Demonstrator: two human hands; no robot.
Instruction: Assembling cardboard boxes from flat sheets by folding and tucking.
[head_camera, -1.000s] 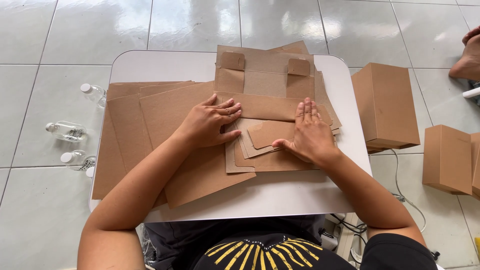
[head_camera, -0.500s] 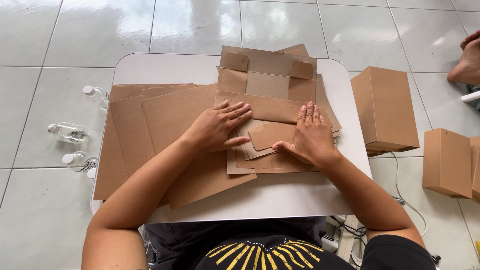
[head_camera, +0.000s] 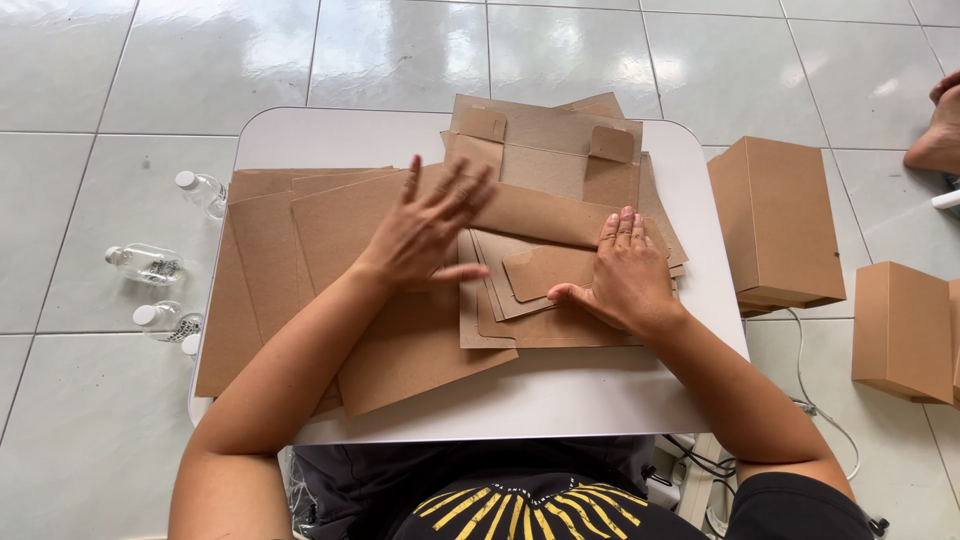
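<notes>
A flat brown cardboard box blank (head_camera: 545, 205) lies on a small white table (head_camera: 330, 140), its flaps partly folded. My right hand (head_camera: 625, 275) presses flat on the blank, with the thumb on a rounded flap (head_camera: 545, 270). Over the blank's left side, my left hand (head_camera: 425, 230) hovers or rests lightly with its fingers spread and nothing in it. More flat cardboard sheets (head_camera: 285, 260) lie stacked to the left, under my left forearm.
Two assembled brown boxes stand on the tiled floor to the right, one (head_camera: 780, 220) beside the table and another (head_camera: 905, 330) further out. Several small clear bottles (head_camera: 150, 265) lie on the floor to the left. Another person's foot (head_camera: 940, 130) shows at the far right.
My left hand has lifted from pressing on the cardboard and spread its fingers. My right hand has stayed flat on the blank. The head view has shifted slightly.
</notes>
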